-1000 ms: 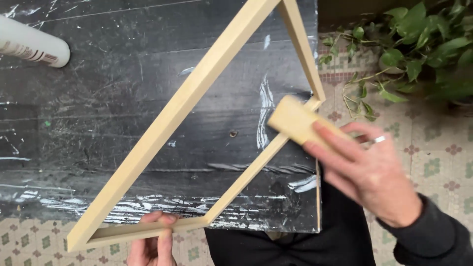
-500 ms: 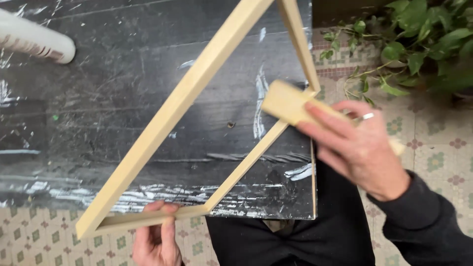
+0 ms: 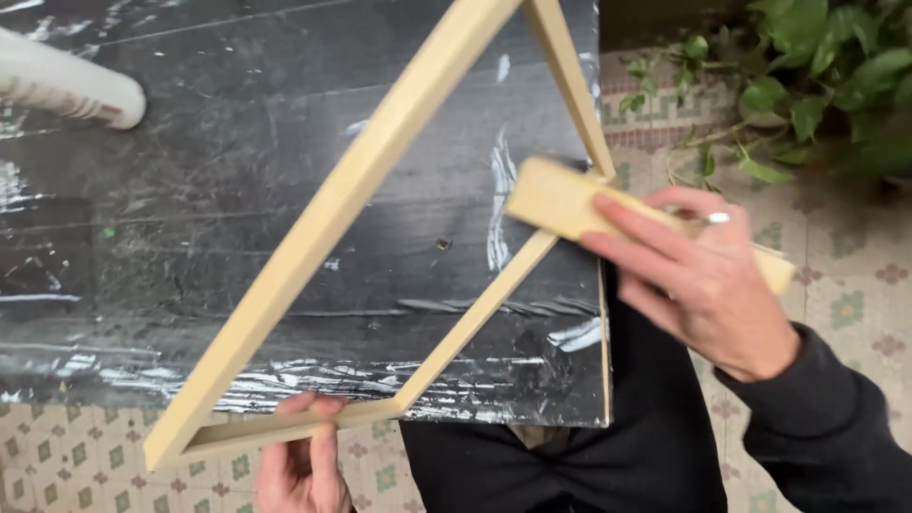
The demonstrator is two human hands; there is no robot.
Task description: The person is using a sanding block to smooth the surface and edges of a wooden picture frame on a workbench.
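Frame (image 3: 370,199) of pale wood, rectangular, tilted diagonally over a black paint-streaked board (image 3: 237,256), running from about 7 o'clock up to 12. Left hand (image 3: 302,456) at 6 o'clock pinches the short bottom rail, thumb and fingers closed on it. Right hand (image 3: 703,275) at 3 o'clock grasps a pale wooden block (image 3: 556,199), fingers laid flat over it, pressing it on the frame's right corner. White cylinder (image 3: 66,85) lies at 10 o'clock on the board. Leafy plant (image 3: 817,85) at 2 o'clock, patterned tile floor (image 3: 855,247) underneath.
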